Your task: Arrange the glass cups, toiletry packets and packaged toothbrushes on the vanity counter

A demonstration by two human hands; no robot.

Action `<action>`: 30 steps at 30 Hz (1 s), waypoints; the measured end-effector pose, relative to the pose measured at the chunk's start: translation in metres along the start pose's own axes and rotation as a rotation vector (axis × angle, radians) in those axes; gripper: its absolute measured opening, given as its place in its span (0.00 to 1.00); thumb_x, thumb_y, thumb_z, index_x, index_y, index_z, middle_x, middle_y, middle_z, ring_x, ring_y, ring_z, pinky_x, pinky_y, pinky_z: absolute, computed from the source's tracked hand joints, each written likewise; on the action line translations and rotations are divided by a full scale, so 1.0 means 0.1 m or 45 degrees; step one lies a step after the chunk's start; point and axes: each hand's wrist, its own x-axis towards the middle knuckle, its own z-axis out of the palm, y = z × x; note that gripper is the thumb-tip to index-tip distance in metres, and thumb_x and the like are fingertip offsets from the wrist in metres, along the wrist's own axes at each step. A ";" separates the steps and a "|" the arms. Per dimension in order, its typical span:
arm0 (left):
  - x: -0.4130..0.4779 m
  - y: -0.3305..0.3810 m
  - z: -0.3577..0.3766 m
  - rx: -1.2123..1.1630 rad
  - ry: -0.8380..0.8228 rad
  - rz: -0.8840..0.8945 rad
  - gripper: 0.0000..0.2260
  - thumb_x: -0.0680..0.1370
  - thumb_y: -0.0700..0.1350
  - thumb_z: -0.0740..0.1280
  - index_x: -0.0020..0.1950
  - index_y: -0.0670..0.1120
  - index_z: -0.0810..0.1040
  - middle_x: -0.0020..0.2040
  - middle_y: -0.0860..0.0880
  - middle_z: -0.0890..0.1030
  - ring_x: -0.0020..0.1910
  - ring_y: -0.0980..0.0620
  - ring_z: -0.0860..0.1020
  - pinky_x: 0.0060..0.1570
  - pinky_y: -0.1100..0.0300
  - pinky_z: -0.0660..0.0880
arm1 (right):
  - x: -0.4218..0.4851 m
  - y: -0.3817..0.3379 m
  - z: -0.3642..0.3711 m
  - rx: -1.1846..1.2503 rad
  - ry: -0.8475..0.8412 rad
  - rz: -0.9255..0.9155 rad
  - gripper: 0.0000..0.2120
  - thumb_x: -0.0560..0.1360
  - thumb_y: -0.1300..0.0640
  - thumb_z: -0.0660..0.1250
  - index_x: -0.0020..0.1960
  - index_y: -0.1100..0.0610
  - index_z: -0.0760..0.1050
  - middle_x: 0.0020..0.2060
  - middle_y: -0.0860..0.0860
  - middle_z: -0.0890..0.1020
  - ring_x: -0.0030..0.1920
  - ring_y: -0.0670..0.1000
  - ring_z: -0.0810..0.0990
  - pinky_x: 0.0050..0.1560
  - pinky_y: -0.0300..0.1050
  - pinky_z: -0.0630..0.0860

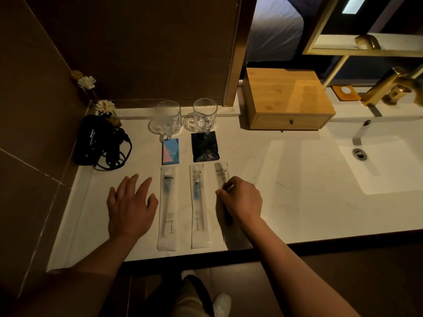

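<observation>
Pinching the light, slippery comb packet (221, 179) mid-length near the vanity counter's (286, 202) front edge, my right hand (242, 197) should hold its stiff spine; left hand (131, 202) rests spread, empty.

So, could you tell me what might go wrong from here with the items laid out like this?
The toothbrush packets reach almost to the counter's front edge, so a brush from the left hand could slide one off. The right hand is on the comb packet; shifting it could knock the neighbouring packet out of line.
</observation>
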 end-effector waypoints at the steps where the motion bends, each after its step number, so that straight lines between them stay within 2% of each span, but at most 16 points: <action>1: 0.00 0.00 0.00 0.003 0.002 0.001 0.27 0.78 0.55 0.54 0.75 0.49 0.72 0.77 0.40 0.70 0.78 0.38 0.64 0.76 0.35 0.55 | 0.00 0.01 0.00 -0.003 0.001 -0.005 0.12 0.69 0.42 0.71 0.48 0.47 0.80 0.44 0.48 0.86 0.40 0.52 0.82 0.27 0.37 0.62; 6: 0.00 0.00 0.00 0.015 -0.005 0.001 0.27 0.79 0.55 0.54 0.76 0.49 0.71 0.77 0.41 0.69 0.78 0.39 0.63 0.76 0.35 0.55 | -0.01 0.00 0.02 -0.007 -0.005 -0.006 0.13 0.69 0.42 0.71 0.49 0.48 0.80 0.43 0.48 0.86 0.41 0.53 0.82 0.33 0.42 0.70; 10: 0.00 0.01 -0.01 0.014 -0.011 -0.003 0.27 0.79 0.55 0.54 0.76 0.49 0.71 0.77 0.41 0.69 0.78 0.38 0.63 0.76 0.35 0.56 | -0.01 0.00 0.01 0.012 -0.013 -0.004 0.12 0.69 0.42 0.71 0.48 0.48 0.79 0.44 0.48 0.86 0.36 0.50 0.76 0.30 0.40 0.66; 13: -0.01 0.01 -0.01 0.005 -0.002 0.001 0.26 0.78 0.54 0.55 0.75 0.48 0.72 0.77 0.40 0.69 0.78 0.38 0.63 0.76 0.35 0.55 | -0.02 0.00 0.00 0.012 -0.009 -0.024 0.12 0.69 0.43 0.71 0.48 0.48 0.79 0.44 0.48 0.86 0.39 0.52 0.81 0.28 0.37 0.61; 18: -0.01 0.02 -0.02 0.009 -0.006 -0.002 0.27 0.79 0.55 0.54 0.76 0.48 0.71 0.78 0.41 0.69 0.78 0.39 0.62 0.76 0.35 0.55 | -0.02 -0.03 0.00 -0.003 -0.021 -0.040 0.12 0.70 0.44 0.71 0.49 0.49 0.79 0.46 0.50 0.86 0.42 0.54 0.83 0.31 0.41 0.68; 23: -0.01 0.01 -0.02 0.011 -0.012 0.001 0.27 0.79 0.55 0.54 0.76 0.48 0.71 0.77 0.41 0.69 0.78 0.38 0.63 0.76 0.35 0.56 | -0.04 -0.04 -0.03 0.002 -0.006 -0.048 0.14 0.71 0.42 0.70 0.51 0.49 0.78 0.46 0.49 0.86 0.41 0.53 0.82 0.29 0.38 0.64; 26: -0.01 0.01 -0.02 0.017 -0.007 0.007 0.26 0.79 0.54 0.55 0.76 0.49 0.71 0.77 0.41 0.69 0.78 0.39 0.63 0.76 0.35 0.55 | -0.07 -0.02 -0.07 -0.001 0.029 -0.030 0.15 0.72 0.39 0.67 0.53 0.47 0.78 0.45 0.48 0.86 0.42 0.52 0.83 0.32 0.40 0.69; 30: -0.01 0.00 -0.02 0.028 0.001 0.018 0.26 0.79 0.55 0.55 0.76 0.49 0.71 0.77 0.41 0.69 0.78 0.38 0.63 0.76 0.35 0.55 | -0.12 0.04 -0.16 0.058 0.011 -0.013 0.11 0.75 0.42 0.64 0.51 0.46 0.79 0.41 0.46 0.86 0.42 0.51 0.84 0.37 0.43 0.76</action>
